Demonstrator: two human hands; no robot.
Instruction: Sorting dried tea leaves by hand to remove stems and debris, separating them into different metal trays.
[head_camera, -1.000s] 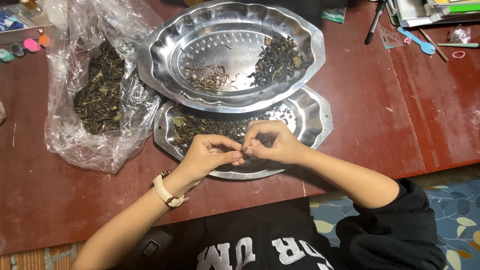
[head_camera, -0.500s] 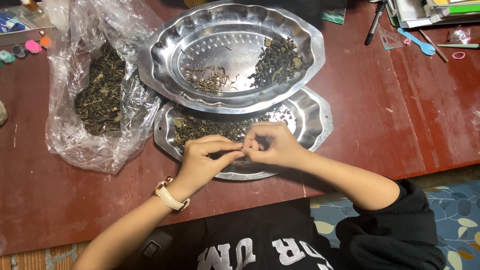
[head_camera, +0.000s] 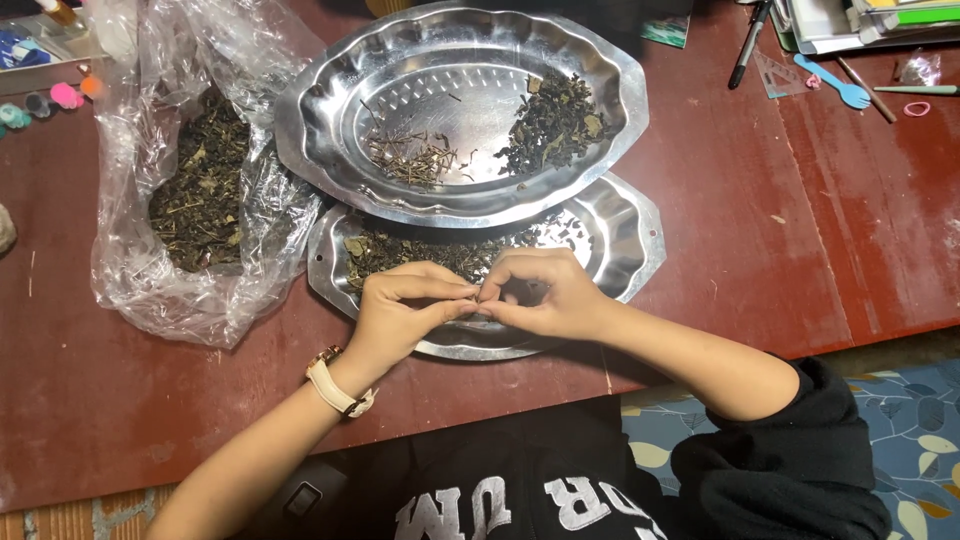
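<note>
My left hand (head_camera: 405, 312) and my right hand (head_camera: 542, 293) meet fingertip to fingertip above the near metal tray (head_camera: 630, 240). They pinch a small piece of dried herb between them; it is too small to make out. That tray holds loose dried leaves (head_camera: 420, 250). Overlapping its far edge lies a larger oval metal tray (head_camera: 320, 130) with a pile of thin stems (head_camera: 410, 160) on the left and a heap of dark leaves (head_camera: 555, 125) on the right. A pale watch (head_camera: 338, 385) sits on my left wrist.
A clear plastic bag (head_camera: 130, 260) of dried herb (head_camera: 200, 195) lies open to the left of the trays on the dark red table (head_camera: 800, 250). Pens, a blue spoon (head_camera: 835, 85) and papers sit at the far right; small coloured caps at the far left.
My hands stay together over the near tray. Only the fingers have shifted slightly, working the small piece between them.
</note>
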